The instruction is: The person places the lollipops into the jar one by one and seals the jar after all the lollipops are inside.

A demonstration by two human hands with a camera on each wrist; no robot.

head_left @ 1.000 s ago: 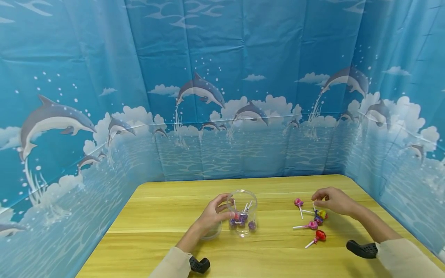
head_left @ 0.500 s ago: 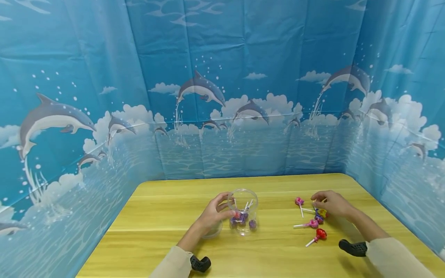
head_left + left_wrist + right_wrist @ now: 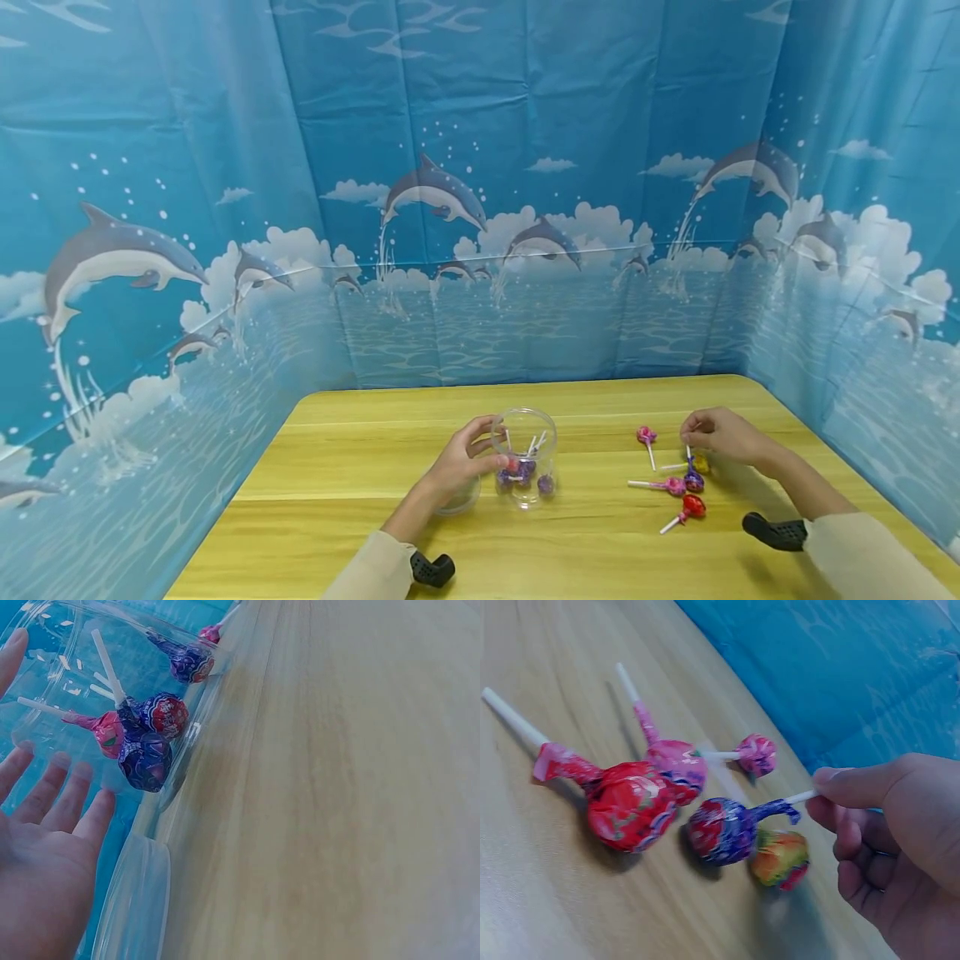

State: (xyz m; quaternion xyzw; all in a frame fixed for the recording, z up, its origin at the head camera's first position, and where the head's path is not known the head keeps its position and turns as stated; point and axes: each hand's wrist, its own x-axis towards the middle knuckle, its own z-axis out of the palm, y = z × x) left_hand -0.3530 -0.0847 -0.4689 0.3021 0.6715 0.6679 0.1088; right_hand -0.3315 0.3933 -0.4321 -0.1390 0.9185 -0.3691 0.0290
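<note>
My left hand (image 3: 457,462) holds a clear plastic jar (image 3: 552,454) at the table's middle, thumb on the near side and fingers behind. Inside the jar lie several wrapped lollipops, among them a purple one (image 3: 146,759) and a pink one (image 3: 107,735), sticks slanting up. To the right, my right hand (image 3: 726,435) pinches the white stick of another purple lollipop (image 3: 721,831) between thumb and forefinger. Its stick points up and its round head hangs low, close over the table. Behind it sits a yellow lollipop (image 3: 780,859), partly overlapped in the right wrist view.
Around my right hand lie a red lollipop (image 3: 693,506), a pink lollipop (image 3: 675,486) and a farther pink lollipop (image 3: 646,434). A clear round lid (image 3: 459,502) lies left of the jar, under my left wrist. A blue dolphin-print curtain (image 3: 480,333) stands behind the wooden table (image 3: 360,467).
My right hand has taken the purple lollipop by its stick and drawn it upright, shifting slightly right. The near pink lollipop has moved a little left. My left hand and the jar stay put.
</note>
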